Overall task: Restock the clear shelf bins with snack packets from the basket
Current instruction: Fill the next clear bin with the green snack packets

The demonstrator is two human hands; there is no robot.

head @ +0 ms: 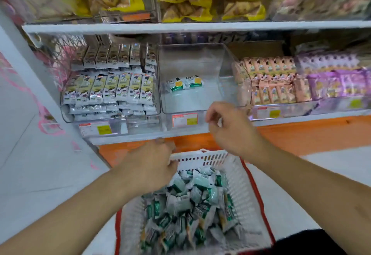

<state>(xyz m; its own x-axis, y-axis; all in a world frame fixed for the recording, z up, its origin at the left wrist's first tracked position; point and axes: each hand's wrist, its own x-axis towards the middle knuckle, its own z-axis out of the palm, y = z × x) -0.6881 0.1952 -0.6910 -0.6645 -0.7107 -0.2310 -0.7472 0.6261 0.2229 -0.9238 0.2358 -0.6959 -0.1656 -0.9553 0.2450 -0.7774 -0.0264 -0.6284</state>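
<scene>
left hand grips basket rim | right hand loose, empty | middle bin near-empty

White basket heaped with green-white packets; clear bin holds two.

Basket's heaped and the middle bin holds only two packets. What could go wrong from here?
1. The left hand grips the far rim of the basket; the basket may tip and spill its packets.
2. The right hand hangs, holding nothing, close to the front wall of the middle bin; a bump might shift the bin.
3. Filling a neighbouring bin would mix products; only the two packets look like the basket's.
</scene>
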